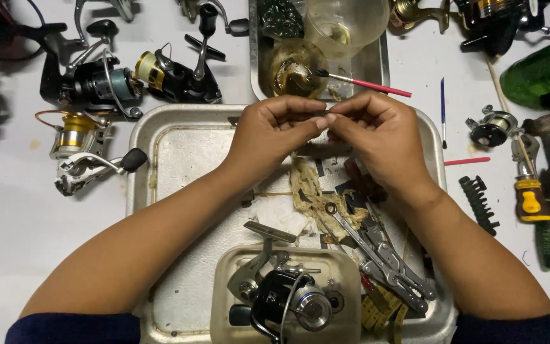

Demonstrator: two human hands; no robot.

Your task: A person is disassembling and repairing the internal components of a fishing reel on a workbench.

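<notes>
My left hand (274, 134) and my right hand (380, 137) meet fingertip to fingertip above a large metal tray (167, 146), pinching a tiny part between them that is too small to make out. Below the hands lie a stained rag (310, 194), locking pliers (386, 258) and small dark parts. A partly stripped fishing reel (284, 296) sits in a small oval metal dish (224, 280) at the tray's near edge.
Several fishing reels (97, 83) lie on the white table at left and along the back. A smaller tray (370, 64) behind holds a clear cup (345, 22), a greasy jar and a red-handled brush (367, 84). Screwdrivers (529, 197), a bit strip (479, 204) and a green bottle (542, 73) lie at right.
</notes>
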